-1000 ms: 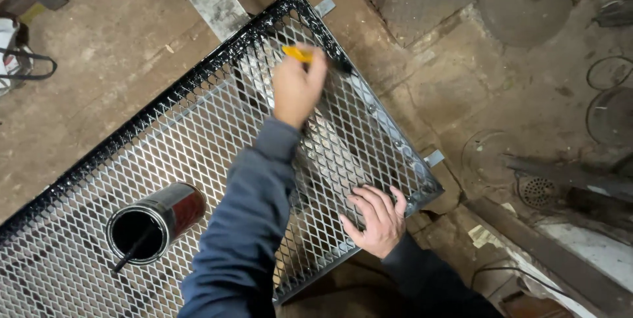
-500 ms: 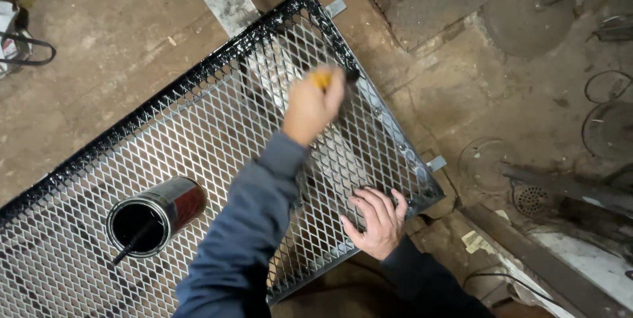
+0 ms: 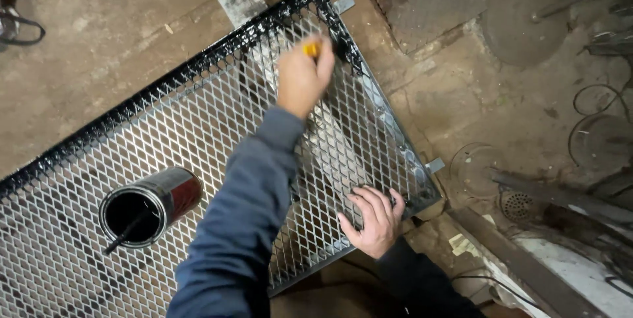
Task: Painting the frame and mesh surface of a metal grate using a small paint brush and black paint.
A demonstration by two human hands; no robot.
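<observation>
Brush (image 3: 311,48) mostly hidden in blurred left hand (image 3: 302,78) — mesh panel (image 3: 198,133) cut off at left.

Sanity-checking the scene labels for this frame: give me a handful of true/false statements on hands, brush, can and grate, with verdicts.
1. The left hand grips a yellow-handled brush near the far corner of the mesh grate. True.
2. The right hand holds the paint can. False: it lies flat on the mesh near the grate's near right corner, holding nothing.
3. The paint can stands on the mesh with a stick in its dark contents. True.
4. The whole frame of the grate is coated black. False: the far edge and far corner look glossy black, while the right-hand edge near the right hand is mostly bare grey metal.
5. The grate lies over a bare concrete floor. True.
</observation>
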